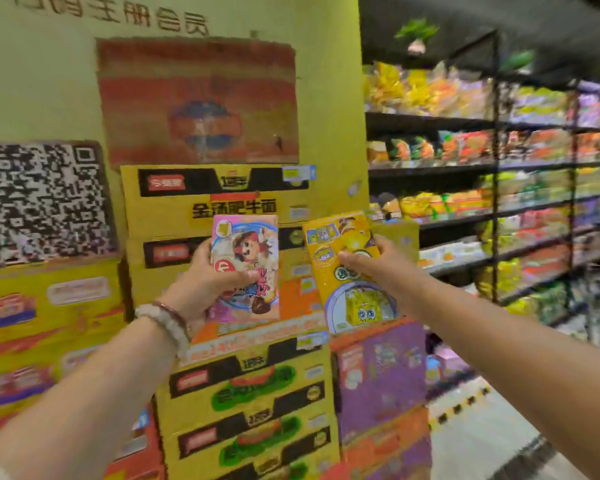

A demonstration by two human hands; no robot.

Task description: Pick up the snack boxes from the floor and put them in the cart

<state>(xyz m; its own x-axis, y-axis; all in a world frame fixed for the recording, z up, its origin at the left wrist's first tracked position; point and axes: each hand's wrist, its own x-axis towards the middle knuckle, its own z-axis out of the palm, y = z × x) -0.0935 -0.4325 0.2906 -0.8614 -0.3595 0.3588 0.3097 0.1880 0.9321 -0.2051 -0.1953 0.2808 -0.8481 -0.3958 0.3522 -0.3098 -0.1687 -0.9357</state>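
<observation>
My left hand [205, 278] grips a pink and white snack box [248, 251] with a cartoon figure on its front, held upright at chest height. My right hand [374, 265] grips a yellow snack box [343, 251] with a cartoon sponge figure near its bottom, also upright and tilted slightly left. The two boxes are side by side with a small gap between them. A beaded bracelet sits on my left wrist. No cart is in view.
Stacked yellow noodle cartons [243, 403] rise straight ahead against a yellow pillar [329, 98]. Purple cartons [381, 375] stand to their right. Black shelves [496, 168] full of snack bags run along the right. A strip of light floor [478, 434] shows at lower right.
</observation>
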